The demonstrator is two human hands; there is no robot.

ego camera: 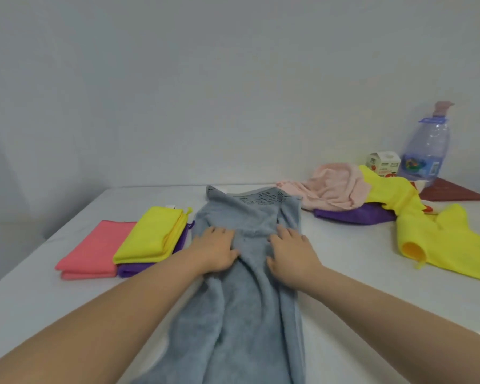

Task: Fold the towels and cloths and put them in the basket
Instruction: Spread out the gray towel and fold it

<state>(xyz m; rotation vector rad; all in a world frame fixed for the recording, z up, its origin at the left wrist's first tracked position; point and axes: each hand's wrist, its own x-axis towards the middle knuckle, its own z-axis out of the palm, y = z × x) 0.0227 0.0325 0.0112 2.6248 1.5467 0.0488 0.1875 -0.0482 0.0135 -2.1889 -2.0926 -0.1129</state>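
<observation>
White desk (pixel 344 261) against a bare pale wall, and down its middle lies the grey towel (pixel 241 314), its long axis running straight away from me: from the near edge, where it seems to hang over, almost to the far edge. Both my hands rest on its middle, left hand (pixel 215 252) on the left half, right hand (pixel 291 256) on the right, fingers (pixel 286 234) flat and spread, pressing, gripping nothing. A ridge of cloth is bunched between them. Neither hand is nearer; the far end lies ahead of my fingertips, so I judge the fold must run along that axis once the ridge is smoothed. Just beside the towel, toward the left edge, a folded yellow cloth (pixel 153 234) sits on a folded purple cloth (pixel 135 268), touching a folded pink cloth (pixel 92 253). Toward the far right corner lie a pale pink towel (pixel 333 187), a loose purple cloth (pixel 352 216) and a loose yellow cloth (pixel 438 234), with a bottle (pixel 427 151) and carton (pixel 383 162) behind. No basket shows
</observation>
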